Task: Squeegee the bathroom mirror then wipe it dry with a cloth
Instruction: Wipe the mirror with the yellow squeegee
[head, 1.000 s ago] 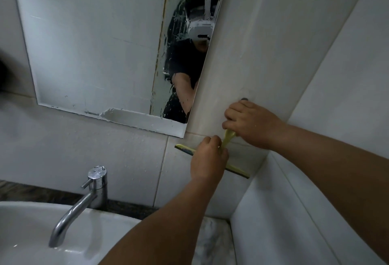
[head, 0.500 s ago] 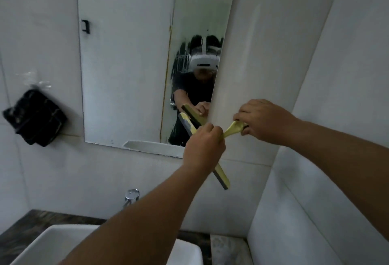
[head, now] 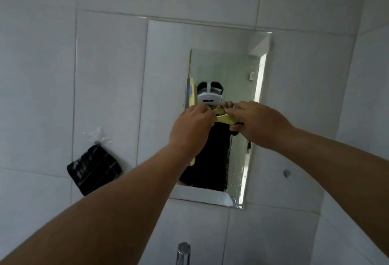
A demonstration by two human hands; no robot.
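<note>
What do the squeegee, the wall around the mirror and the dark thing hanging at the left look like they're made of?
Squeegee: yellow, smooth and moulded, likely plastic; its blade edge is too blurred to judge.
Wall: large pale tiles, faintly glossy, with thin grout lines, probably ceramic.
Dark thing: black, limp and ribbed, looks like folded cloth; the clear crinkled bit above it seems to be plastic film.
Both hands grip the squeegee.

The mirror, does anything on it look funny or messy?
Yes. The mirror has water drops and streaks down its right side, so it is not dry yet. The yellow squeegee stands upright with its blade running up and down, and both hands, left and right, grip it.
</note>
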